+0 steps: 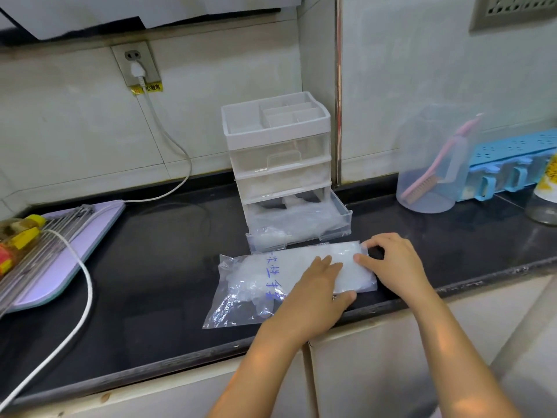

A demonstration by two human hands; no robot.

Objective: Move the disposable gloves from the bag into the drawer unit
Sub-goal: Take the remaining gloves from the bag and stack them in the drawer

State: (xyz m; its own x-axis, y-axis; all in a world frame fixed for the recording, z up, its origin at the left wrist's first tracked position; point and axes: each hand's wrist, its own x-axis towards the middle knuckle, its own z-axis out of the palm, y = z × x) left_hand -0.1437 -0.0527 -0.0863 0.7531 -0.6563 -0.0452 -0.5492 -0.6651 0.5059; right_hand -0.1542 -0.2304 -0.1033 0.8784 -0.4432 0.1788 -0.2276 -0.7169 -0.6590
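Note:
A clear plastic bag (241,285) with blue handwriting lies flat on the black counter, with translucent disposable gloves (355,276) inside it. My left hand (313,300) lies flat on the bag's middle, fingers straight, pressing it down. My right hand (391,260) is at the bag's right end, its fingertips and thumb pinching the bag's edge. Just behind the bag stands a white and clear drawer unit (277,143). Its bottom drawer (340,212) is pulled out and holds crumpled clear gloves (289,221).
A lilac cutting board (99,227) with a metal rack and yellow-capped bottles sits at the left. A white cable (87,285) crosses the counter. At the right stand a clear jug with a pink brush (431,164), a blue container (512,158) and a glass jar (542,206).

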